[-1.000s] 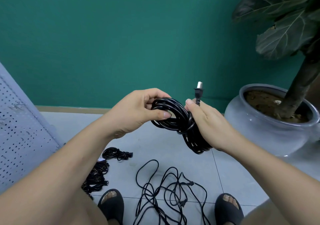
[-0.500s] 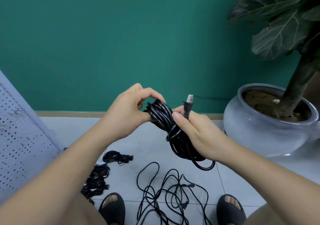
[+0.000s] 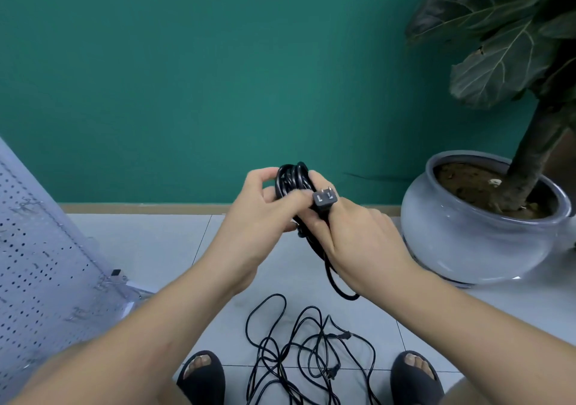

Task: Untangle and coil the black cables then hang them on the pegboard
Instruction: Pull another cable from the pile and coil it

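Two hands [image 3: 252,217] [image 3: 358,239], one coiled cable [image 3: 291,177], one tangle [image 3: 311,351], one pegboard [image 3: 31,248], one potted plant [image 3: 467,242].

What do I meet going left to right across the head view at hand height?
Pegboard → left hand → right hand → plant pot. The coil overlaps both hands, so it is left out.

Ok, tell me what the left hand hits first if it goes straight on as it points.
The coiled black cable, which the left hand grips; right behind it sit the plug and the right hand, though depth is unclear.
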The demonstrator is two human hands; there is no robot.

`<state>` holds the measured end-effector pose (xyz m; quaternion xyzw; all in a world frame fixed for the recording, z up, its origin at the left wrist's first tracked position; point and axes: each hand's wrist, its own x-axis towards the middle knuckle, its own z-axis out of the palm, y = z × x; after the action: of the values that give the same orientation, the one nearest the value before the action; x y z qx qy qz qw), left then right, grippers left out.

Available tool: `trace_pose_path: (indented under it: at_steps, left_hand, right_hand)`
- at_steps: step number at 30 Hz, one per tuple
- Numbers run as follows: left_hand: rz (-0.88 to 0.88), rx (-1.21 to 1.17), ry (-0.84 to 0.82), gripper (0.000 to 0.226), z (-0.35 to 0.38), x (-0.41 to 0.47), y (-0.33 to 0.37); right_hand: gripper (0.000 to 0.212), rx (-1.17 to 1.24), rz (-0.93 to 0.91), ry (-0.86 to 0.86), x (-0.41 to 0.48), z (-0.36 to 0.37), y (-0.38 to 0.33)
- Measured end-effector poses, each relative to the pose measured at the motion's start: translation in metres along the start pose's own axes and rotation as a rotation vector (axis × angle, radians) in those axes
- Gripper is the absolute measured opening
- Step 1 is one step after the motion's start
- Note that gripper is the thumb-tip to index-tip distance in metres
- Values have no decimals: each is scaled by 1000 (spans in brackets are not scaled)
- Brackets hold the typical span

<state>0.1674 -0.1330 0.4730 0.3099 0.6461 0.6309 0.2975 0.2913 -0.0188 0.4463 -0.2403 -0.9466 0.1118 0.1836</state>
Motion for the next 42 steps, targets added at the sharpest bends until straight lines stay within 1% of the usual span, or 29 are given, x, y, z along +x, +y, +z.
trace_pose_path:
  at_steps: [2, 5, 7, 9, 11, 13, 15, 17, 19, 20, 21, 23, 24, 26, 27, 30, 32, 33, 36, 39, 42]
  left_hand:
    - [30, 22, -77, 65, -4, 3, -1]
    - [46, -38, -220, 87, -15, 8, 2]
    - [81, -69, -260, 92, -17, 8, 2]
    - [135, -51, -230, 89, -13, 7, -2]
    - [158, -55, -207, 86, -10, 7, -5]
    - [167, -66, -208, 82, -10, 8, -5]
    - [191, -68, -212, 78, -13, 10, -3]
    - [207, -65, -215, 76, -17, 12, -1]
    - [208, -85, -236, 76, -21, 14, 1]
    - [204, -107, -254, 76, -23, 14, 3]
    - [200, -136, -277, 76, -25, 15, 4]
    - [185, -204, -326, 76, -26, 15, 5]
    - [175, -229, -350, 75, -26, 15, 5]
    - [157, -256, -387, 76, -25, 14, 5]
    - [149, -263, -400, 77, -23, 14, 6]
    - [135, -265, -418, 76, -21, 14, 7]
    - [124, -247, -427, 78, -21, 14, 8]
    - [119, -230, -430, 81, -22, 14, 9]
    - [104, -159, -429, 99, -24, 14, 9]
    - [112, -135, -398, 99, -22, 15, 8]
    - [103, -122, -396, 93, -21, 17, 5]
  right_hand:
    - [63, -62, 16, -20, -1, 0, -2]
    - [63, -90, 43, -21, -2, -6, -6]
    - [68, -53, 26, -20, -3, -9, -9]
    - [71, -35, -3, -18, -4, -6, -11]
    - [74, -83, -51, -24, -5, -3, -12]
    - [77, -91, -48, -23, -4, -3, -12]
    - [82, -40, -51, -42, -2, -6, -9]
    - [90, 112, -75, -84, -2, -10, -5]
    - [96, 352, -53, -162, 2, -11, 6]
    - [93, 464, -46, -197, 4, -10, 14]
    - [85, 566, -38, -227, 7, -10, 20]
    - [59, 785, -2, -307, 11, -12, 28]
    - [51, 905, 12, -357, 12, -13, 29]
    - [42, 1141, 32, -432, 13, -15, 26]
    - [41, 1236, 43, -451, 12, -16, 24]
    - [37, 1413, 92, -426, 13, -11, 23]
    - [39, 1416, 114, -405, 16, -8, 25]
    - [37, 1393, 114, -390, 17, -8, 25]
    - [18, 1318, 151, -317, 17, -8, 22]
    - [9, 1299, 139, -311, 16, -11, 20]
    - [14, 1263, 131, -318, 15, -15, 20]
